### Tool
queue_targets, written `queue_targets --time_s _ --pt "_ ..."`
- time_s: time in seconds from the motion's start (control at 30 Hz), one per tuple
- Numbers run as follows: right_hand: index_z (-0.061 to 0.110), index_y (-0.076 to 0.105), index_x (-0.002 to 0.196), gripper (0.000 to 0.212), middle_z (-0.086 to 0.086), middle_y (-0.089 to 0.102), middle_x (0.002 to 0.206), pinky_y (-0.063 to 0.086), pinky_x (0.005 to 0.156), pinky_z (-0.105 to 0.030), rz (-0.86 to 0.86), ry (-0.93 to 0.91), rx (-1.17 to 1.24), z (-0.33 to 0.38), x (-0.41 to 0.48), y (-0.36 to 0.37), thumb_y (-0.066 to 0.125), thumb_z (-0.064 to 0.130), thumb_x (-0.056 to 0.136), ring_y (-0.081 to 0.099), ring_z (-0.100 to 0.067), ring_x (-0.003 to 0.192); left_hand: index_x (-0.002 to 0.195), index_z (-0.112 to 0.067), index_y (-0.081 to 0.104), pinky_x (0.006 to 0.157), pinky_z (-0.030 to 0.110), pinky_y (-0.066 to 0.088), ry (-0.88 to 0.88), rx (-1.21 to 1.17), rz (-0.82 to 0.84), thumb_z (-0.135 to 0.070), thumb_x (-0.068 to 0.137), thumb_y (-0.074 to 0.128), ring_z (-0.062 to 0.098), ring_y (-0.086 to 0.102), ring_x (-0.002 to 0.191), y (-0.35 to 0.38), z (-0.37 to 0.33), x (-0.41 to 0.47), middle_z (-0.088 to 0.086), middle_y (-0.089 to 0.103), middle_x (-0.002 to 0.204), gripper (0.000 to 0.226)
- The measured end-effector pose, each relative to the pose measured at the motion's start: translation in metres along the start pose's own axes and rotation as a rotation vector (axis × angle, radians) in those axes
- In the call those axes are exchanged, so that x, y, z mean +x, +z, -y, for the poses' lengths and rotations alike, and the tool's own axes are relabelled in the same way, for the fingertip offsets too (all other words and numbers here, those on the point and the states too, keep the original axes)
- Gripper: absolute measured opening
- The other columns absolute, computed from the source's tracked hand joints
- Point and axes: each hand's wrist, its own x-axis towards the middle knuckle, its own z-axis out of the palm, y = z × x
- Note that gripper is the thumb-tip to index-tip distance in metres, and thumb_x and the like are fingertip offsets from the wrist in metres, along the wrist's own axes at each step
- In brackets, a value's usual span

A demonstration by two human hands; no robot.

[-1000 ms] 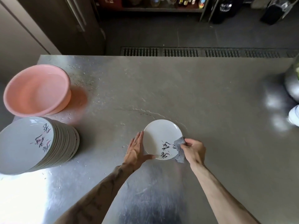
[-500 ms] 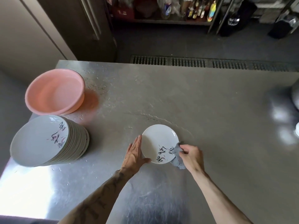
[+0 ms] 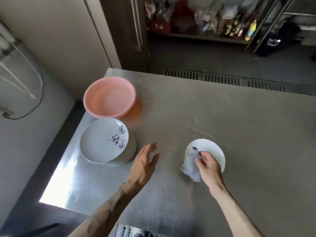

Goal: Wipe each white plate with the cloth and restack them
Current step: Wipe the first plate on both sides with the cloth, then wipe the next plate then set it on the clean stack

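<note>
A single white plate (image 3: 211,147) with dark painted marks lies flat on the steel table (image 3: 239,134). My right hand (image 3: 207,165) grips a grey cloth (image 3: 190,165) and holds it on the plate's near left part; the cloth hangs over the rim onto the table. My left hand (image 3: 145,161) hovers over the table with straight fingers, holding nothing, between that plate and a stack of white plates (image 3: 106,141) at the table's left edge. The stack's top plate shows dark and pink brush marks.
A pink plastic basin (image 3: 109,98) stands behind the stack near the table's far left corner. The table's left edge drops to the floor beside a wall with cables. Beyond the far edge are a floor drain grate (image 3: 222,79) and shelves of bottles.
My left hand has left the plate's rim and moved left toward the stack. My right hand has slid the cloth further onto the plate. The camera has swung left.
</note>
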Motion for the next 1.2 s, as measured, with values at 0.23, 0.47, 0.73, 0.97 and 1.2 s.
queue_targets --time_s 0.23,0.47,0.73,0.97,1.2 --pt "0.021 0.071 0.094 0.006 0.002 0.077 0.087 0.051 0.079 -0.034 0.100 -0.061 0.079 0.055 -0.022 0.089 0.069 0.015 0.095 0.066 -0.017 0.083 0.099 -0.018 0.064 0.072 0.041 0.047 -0.011 0.229 -0.268 -0.012 0.097 0.062 0.025 0.055 0.087 -0.129 0.033 0.017 -0.002 0.058 0.094 0.007" --pt "0.015 0.072 0.090 0.007 -0.009 0.076 0.094 0.049 0.080 -0.034 0.116 -0.049 0.103 0.080 -0.041 0.127 0.067 0.015 0.096 0.064 -0.015 0.083 0.119 0.007 0.055 0.075 0.046 0.042 -0.279 0.463 -0.146 -0.011 0.081 0.083 0.040 0.046 0.101 -0.194 0.074 0.023 0.022 0.048 0.109 0.051" --pt "0.016 0.071 0.087 0.008 0.000 0.075 0.084 0.048 0.074 -0.032 0.124 -0.055 0.098 0.079 -0.055 0.136 0.067 0.016 0.094 0.062 -0.013 0.078 0.108 -0.006 0.055 0.076 0.035 0.044 -0.661 0.061 -0.205 -0.008 0.081 0.082 0.030 0.052 0.093 -0.208 0.083 0.037 0.010 0.052 0.108 0.037" --pt "0.019 0.071 0.085 0.007 -0.017 0.072 0.086 0.045 0.072 -0.035 0.183 -0.132 0.100 0.097 -0.048 0.154 0.068 0.017 0.091 0.056 -0.014 0.073 0.104 -0.010 0.058 0.071 0.035 0.054 -0.731 -0.114 -0.307 -0.006 0.087 0.067 0.029 0.061 0.090 -0.206 0.063 0.019 0.009 0.065 0.103 0.020" --pt "0.032 0.071 0.087 0.018 0.008 0.075 0.078 0.054 0.069 -0.030 0.053 -0.298 0.093 0.116 -0.063 0.110 0.067 0.015 0.093 0.068 -0.009 0.070 0.103 -0.016 0.056 0.057 0.035 0.055 -0.463 -0.146 -0.237 -0.007 0.093 0.063 0.020 0.069 0.077 -0.171 0.009 -0.004 0.003 0.071 0.090 0.016"
